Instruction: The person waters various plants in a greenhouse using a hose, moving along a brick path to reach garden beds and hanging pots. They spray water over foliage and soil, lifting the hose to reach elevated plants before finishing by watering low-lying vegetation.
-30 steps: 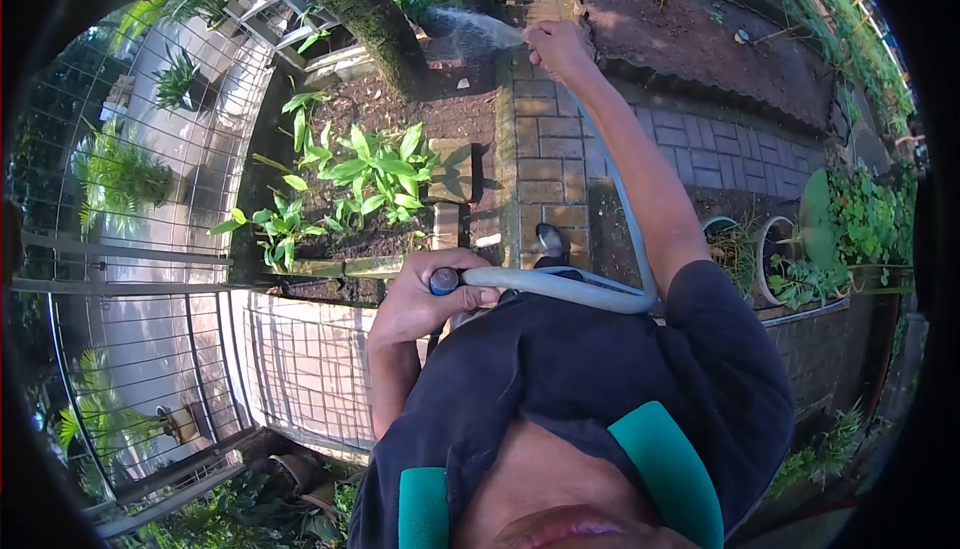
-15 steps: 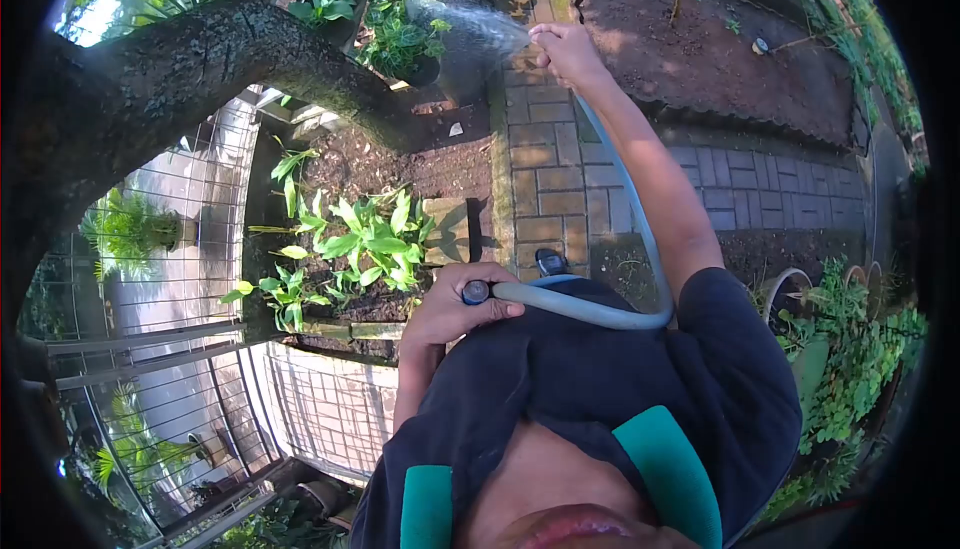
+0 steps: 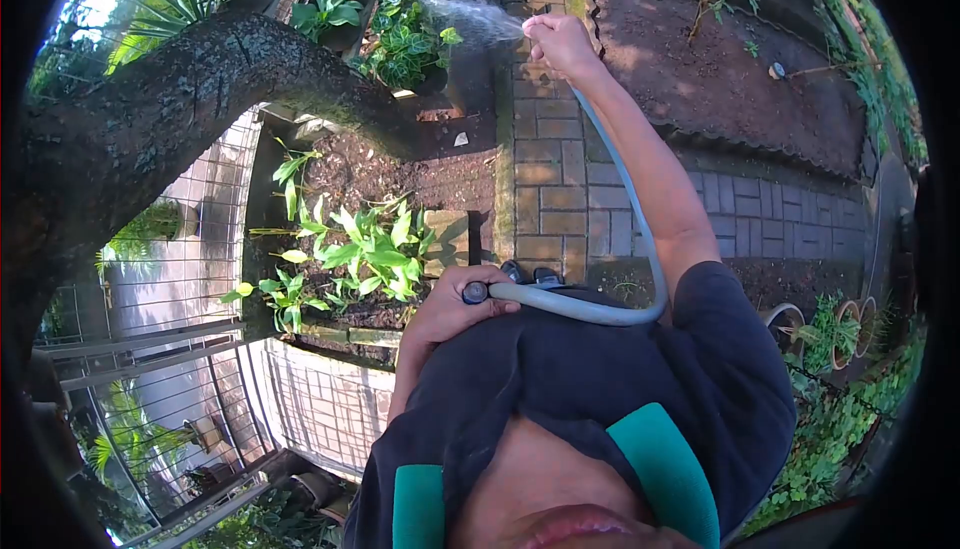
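Note:
My right hand (image 3: 560,44) is stretched out ahead over the brick path (image 3: 545,174), closed on the end of a grey hose (image 3: 610,311). A spray of water (image 3: 470,14) fans out leftward from it toward leafy green plants (image 3: 400,39) beside the path. The hose runs down along my right arm and loops across my chest. My left hand (image 3: 450,317) is held against my chest, gripping the hose just behind its dark blue end fitting (image 3: 475,293).
A thick, leaning tree trunk (image 3: 170,109) crosses the upper left. Below it is a soil bed with bright green plants (image 3: 370,249). A wire fence (image 3: 150,359) runs along the left. A bare soil bed (image 3: 720,69) and potted plants (image 3: 830,334) lie to the right.
My head has tilted, so the tree trunk came into view and fills the upper left. The right hand stays extended and spraying. The left hand stays on the hose at my chest.

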A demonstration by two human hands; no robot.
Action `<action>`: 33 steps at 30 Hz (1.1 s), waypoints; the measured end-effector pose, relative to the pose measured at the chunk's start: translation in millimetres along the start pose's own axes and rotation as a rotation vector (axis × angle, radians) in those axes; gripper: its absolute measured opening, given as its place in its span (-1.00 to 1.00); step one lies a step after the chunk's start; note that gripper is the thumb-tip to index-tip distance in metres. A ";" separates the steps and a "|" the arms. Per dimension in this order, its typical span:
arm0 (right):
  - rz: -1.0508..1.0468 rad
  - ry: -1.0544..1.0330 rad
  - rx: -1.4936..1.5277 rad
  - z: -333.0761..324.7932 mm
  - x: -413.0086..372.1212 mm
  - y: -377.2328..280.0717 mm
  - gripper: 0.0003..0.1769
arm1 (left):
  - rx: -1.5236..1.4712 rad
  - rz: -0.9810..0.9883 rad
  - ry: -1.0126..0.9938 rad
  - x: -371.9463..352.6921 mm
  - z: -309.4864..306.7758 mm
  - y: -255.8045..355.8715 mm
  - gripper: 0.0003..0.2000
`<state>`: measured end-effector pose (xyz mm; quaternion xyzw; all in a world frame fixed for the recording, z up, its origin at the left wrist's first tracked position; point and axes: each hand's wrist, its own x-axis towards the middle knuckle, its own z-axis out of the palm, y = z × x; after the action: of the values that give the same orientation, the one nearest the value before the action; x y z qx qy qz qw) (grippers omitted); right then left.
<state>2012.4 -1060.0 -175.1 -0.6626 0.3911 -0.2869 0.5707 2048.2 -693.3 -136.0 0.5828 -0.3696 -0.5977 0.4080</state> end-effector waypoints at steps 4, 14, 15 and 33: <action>-0.031 0.038 -0.054 11.7 13.0 -7.0 -0.77 | 0.081 0.100 0.034 9.1 -11.3 2.6 -0.83; -0.095 0.100 -0.091 19.4 27.0 -47.1 -0.76 | 0.155 0.063 0.020 10.4 -42.4 -5.6 -0.86; -0.113 0.106 -0.113 21.1 32.5 -45.1 -0.78 | 0.142 0.032 0.041 10.6 -44.8 -1.9 -0.85; -0.122 0.174 0.013 -26.2 110.2 -55.8 -0.78 | -0.491 -0.133 -0.123 91.1 -87.7 4.4 -0.79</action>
<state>2059.8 -1164.8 -122.9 -0.6541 0.3964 -0.3800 0.5203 2137.1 -775.7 -172.2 0.4521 -0.1985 -0.7293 0.4736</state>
